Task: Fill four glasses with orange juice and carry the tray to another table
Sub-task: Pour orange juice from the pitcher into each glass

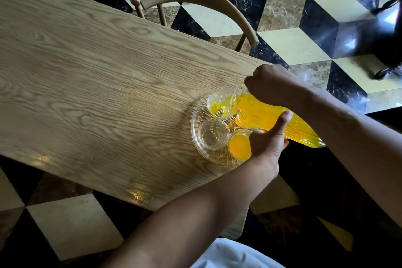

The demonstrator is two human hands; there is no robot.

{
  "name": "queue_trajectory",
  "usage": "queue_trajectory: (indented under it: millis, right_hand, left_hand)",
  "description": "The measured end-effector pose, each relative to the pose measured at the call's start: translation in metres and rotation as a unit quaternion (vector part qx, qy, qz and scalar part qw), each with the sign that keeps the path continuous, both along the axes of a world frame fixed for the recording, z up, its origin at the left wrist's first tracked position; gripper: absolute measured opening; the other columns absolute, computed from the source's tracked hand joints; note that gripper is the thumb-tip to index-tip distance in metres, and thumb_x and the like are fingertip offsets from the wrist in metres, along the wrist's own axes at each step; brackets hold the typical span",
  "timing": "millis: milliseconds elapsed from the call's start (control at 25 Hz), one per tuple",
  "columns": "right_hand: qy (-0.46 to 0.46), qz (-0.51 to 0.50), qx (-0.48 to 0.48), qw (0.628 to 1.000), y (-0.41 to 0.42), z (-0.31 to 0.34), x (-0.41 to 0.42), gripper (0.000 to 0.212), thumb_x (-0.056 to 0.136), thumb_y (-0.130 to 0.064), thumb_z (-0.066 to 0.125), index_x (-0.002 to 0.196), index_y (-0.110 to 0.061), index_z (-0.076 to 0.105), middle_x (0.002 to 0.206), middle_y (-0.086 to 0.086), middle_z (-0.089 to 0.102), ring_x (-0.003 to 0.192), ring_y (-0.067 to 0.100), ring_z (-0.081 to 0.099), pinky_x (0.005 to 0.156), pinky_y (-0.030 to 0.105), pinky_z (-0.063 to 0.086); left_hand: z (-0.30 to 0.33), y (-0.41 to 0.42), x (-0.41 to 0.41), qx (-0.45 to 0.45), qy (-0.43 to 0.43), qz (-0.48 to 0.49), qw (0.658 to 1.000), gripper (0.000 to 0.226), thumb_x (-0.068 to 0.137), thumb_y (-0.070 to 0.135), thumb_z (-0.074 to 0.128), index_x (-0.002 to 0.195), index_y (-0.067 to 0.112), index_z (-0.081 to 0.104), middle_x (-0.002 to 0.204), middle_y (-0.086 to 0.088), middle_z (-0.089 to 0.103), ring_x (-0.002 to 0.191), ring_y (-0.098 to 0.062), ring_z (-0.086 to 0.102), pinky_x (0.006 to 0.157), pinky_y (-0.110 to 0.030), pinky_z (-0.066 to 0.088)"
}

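Left hand (266, 142) steadying tilted jug (274, 122) from beneath, thumb up its side. Right hand (270, 85) clenched near spout, probably round handle. Juice entering far glass (220, 104); glass tray (196, 135) near counter (97, 67) edge.

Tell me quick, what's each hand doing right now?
Left hand: supporting the jug from underneath, thumb up its side.
Right hand: gripping the jug at the top, tipping juice into a glass.
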State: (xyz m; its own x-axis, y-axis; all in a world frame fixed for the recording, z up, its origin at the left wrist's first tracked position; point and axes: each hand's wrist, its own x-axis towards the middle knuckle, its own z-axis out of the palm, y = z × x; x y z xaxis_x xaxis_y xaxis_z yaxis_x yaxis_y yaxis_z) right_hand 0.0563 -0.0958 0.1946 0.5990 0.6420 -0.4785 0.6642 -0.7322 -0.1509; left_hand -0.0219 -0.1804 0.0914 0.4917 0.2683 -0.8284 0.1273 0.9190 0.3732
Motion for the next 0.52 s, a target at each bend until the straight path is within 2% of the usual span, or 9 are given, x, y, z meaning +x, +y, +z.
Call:
queue_trajectory:
  millis: [360,520]
  right_hand:
    - [-0.010,0.016,-0.003,1.000,0.002,-0.001,-0.001,0.034,0.096,-0.027,0.044,0.070,-0.007,0.055,0.069,0.012,0.053,0.057,0.025,0.049,0.051,0.031,0.038]
    - [-0.017,0.026,-0.011,0.999,0.002,0.001,-0.001,0.034,0.096,-0.025,0.044,0.069,-0.008,0.053,0.067,0.011,0.051,0.056,0.024,0.048,0.051,0.031,0.037]
  left_hand:
    - [0.004,0.001,0.000,-0.016,-0.006,0.008,1.000,0.073,0.029,0.061,0.086,0.071,0.020,0.042,0.036,0.015,0.042,0.043,-0.008,0.047,0.071,-0.040,0.050]
    - [0.010,0.003,-0.001,-0.030,-0.011,-0.002,1.000,0.070,0.037,0.058,0.090,0.075,0.019,0.047,0.040,0.014,0.050,0.063,-0.018,0.050,0.067,-0.037,0.048]
